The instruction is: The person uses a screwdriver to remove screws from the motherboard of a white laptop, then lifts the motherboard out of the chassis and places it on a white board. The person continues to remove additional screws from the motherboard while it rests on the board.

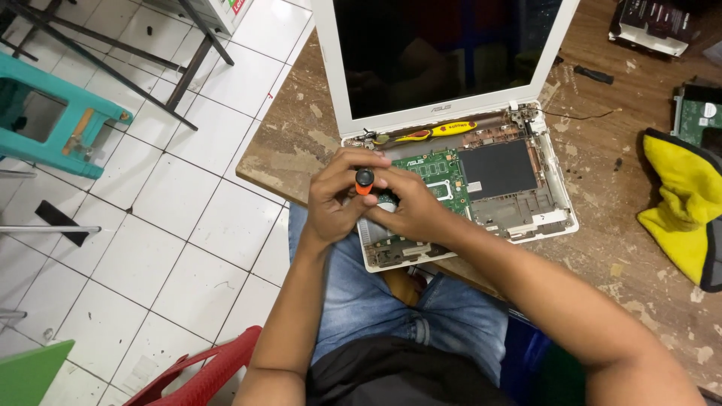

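The orange-capped screwdriver [365, 180] stands upright over the front left part of the opened white laptop [553, 192], right where the green circuit board [440, 174] meets the small fan area. You only see the round orange end of the handle; the tip is hidden behind the fingers, so I can't tell which screw it sits in.

Left hand [336, 197] is curled around the handle from the side, fingers wrapped on it. Right hand [410, 209] comes in from the other side, fingertips pinching the shaft lower down and resting on the board, so both are clamped on the tool.

My take on doing this bit well: keep the driver dead vertical, push down before turning, and let the lower fingers just guide so the tip doesn't skate across the board. The laptop hangs a little over the edge of the worn wooden table [301, 143], above the lap, so heavy pressure there looks risky to me.

Around it: a yellow pry tool [440, 130] lies along the hinge, a yellow cloth [681, 199] sits off to the right, white tiled floor [165, 225] on the left.
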